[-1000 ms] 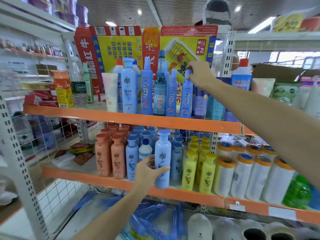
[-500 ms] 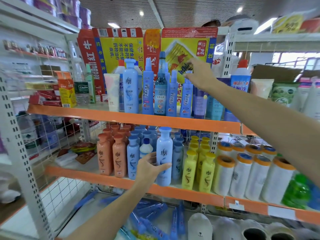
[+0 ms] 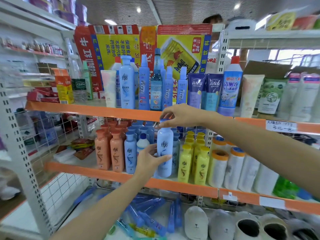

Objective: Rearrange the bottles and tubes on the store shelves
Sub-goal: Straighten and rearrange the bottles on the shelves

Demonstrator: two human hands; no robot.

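The left hand [image 3: 149,159] is gripping the pale blue bottle [image 3: 164,151] round its lower body, fingers curled. The bottle is standing upright at the front of the middle shelf [image 3: 121,177], between the smaller blue bottles [image 3: 130,153] and the yellow bottles [image 3: 194,163]. The right hand [image 3: 180,116] is pinching the bottle's cap [image 3: 162,120] from above. The bottle is probably rigid smooth plastic, moderately heavy if full and liable to slip; the body is offering the more secure hold. Behind, the upper shelf [image 3: 97,111] is carrying spray bottles [image 3: 144,84] and tubes [image 3: 204,90].
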